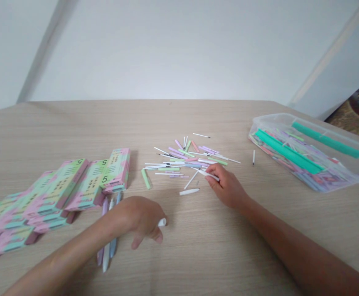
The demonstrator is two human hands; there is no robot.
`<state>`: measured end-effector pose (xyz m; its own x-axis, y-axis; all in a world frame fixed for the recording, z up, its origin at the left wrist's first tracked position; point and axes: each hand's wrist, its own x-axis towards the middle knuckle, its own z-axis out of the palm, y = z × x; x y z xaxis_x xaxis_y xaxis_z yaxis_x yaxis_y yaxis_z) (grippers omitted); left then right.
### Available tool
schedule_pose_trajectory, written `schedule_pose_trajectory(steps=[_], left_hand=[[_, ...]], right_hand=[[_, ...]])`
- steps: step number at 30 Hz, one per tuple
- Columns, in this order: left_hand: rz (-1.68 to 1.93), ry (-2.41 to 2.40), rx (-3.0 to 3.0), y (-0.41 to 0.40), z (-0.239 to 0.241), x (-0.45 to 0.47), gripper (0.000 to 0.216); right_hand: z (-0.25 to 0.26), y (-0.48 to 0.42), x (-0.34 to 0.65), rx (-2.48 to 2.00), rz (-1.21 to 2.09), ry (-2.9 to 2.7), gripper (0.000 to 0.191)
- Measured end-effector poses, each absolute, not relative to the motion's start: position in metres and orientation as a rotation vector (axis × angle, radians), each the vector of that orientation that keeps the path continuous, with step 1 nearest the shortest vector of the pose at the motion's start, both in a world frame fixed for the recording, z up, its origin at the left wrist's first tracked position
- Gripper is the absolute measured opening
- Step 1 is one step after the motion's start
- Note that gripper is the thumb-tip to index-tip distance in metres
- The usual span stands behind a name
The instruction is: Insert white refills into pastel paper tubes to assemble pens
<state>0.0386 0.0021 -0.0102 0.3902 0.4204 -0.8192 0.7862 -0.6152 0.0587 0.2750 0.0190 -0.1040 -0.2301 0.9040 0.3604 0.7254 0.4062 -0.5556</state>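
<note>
My left hand (pixel 142 220) rests on the wooden table (pixel 179 119) with its fingers curled around a white pen piece (pixel 162 222). Just left of it lie a few assembled pastel pens (pixel 109 230). My right hand (pixel 227 187) pinches a white pen part (pixel 208 174) at the near edge of a scattered pile of pen parts (pixel 185 158): thin white refills and purple, green and pink barrels. A white cap (pixel 189 191) lies between my two hands.
Several pink and green pen boxes (pixel 59 193) marked "5" lie in a row at the left. A clear plastic bin (pixel 311 158) with pastel parts and green strips stands at the right. A lone refill (pixel 254 157) lies beside it.
</note>
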Motion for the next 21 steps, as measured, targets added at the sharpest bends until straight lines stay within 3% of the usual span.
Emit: schedule_pose_trajectory(steps=[7,21], left_hand=[[-1.140,1.000,2.216,0.005,-0.009,0.038,0.046],[-1.097,1.036,2.235,0.000,-0.008,0.038,0.042]], right_hand=[[-0.112,0.024,0.288,-1.602,0.056,-2.284,0.010],[-0.104,0.024,0.284,-1.628,-0.021,-2.331,0.016]])
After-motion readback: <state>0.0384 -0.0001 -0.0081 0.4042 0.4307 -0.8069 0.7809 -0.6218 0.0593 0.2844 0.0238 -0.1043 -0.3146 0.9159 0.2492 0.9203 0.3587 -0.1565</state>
